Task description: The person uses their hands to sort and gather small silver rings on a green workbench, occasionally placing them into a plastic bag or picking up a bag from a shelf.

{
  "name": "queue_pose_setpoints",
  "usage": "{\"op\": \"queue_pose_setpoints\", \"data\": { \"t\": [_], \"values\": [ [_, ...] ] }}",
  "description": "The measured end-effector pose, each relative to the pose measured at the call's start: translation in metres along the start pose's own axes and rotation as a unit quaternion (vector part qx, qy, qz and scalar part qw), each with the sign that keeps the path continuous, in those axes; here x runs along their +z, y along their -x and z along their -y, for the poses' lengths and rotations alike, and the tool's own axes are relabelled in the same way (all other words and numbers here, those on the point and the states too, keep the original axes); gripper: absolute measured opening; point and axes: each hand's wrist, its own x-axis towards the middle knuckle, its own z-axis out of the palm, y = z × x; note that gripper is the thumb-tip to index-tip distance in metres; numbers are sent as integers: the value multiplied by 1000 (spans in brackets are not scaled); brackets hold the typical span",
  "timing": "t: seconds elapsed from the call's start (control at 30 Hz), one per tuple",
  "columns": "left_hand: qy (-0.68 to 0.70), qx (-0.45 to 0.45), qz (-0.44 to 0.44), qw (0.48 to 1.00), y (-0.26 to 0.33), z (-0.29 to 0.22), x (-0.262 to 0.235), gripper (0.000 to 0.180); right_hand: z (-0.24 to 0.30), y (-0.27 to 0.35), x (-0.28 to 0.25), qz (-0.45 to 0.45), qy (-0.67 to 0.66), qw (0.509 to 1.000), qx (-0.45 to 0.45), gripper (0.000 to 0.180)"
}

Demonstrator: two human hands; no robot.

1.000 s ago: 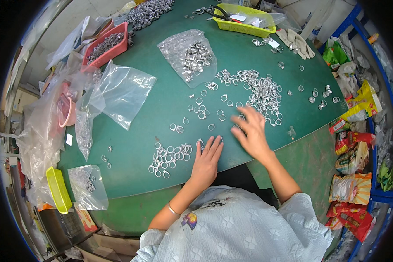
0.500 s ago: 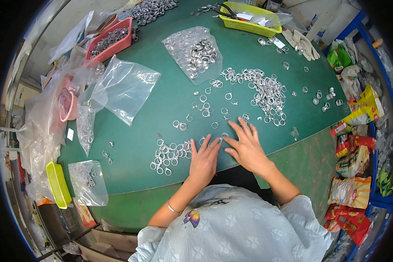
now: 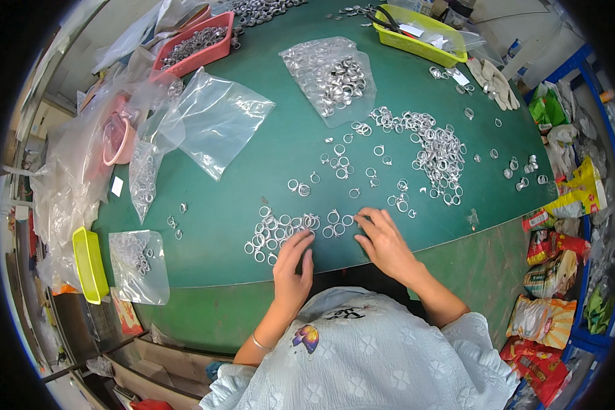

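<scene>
Silver metal rings lie in groups on a green tabletop (image 3: 205,253). My left hand (image 3: 294,270) rests at the right edge of the near ring pile (image 3: 271,234), its fingertips against the rings and its thumb apart. My right hand (image 3: 389,247) is beside a small cluster of rings (image 3: 331,231), between the two hands. Its fingers are stretched out, with the tips next to the cluster's rightmost ring. Nothing shows gripped in either hand. Farther off to the right lies a larger ring pile (image 3: 441,164), with loose rings (image 3: 338,164) scattered left of it.
A clear bag of rings (image 3: 342,85) lies at the far middle, and a flat clear bag (image 3: 219,123) to its left. A pink basket (image 3: 229,37), a yellow-green basket (image 3: 424,51) and gloves (image 3: 495,85) line the far side. A small yellow-green tray (image 3: 89,266) stands at left.
My left hand has moved left and back toward me against the near pile. My right hand has drawn slightly nearer. More rings show between the hands, and the view has shifted.
</scene>
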Motion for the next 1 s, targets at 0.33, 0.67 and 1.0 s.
{"op": "queue_pose_setpoints", "data": {
  "t": [0.33,0.67,1.0],
  "values": [
    [603,-482,161,615,65,44,14,39,1,-30,26,13,-6,993,-116,49],
    [773,-382,251,440,54,57,30,82,17,-44,33,85,-58,980,-173,55],
    [852,-385,231,270,53,69,51,82,9,-18,35,155,-52,967,-197,56]
  ]
}}
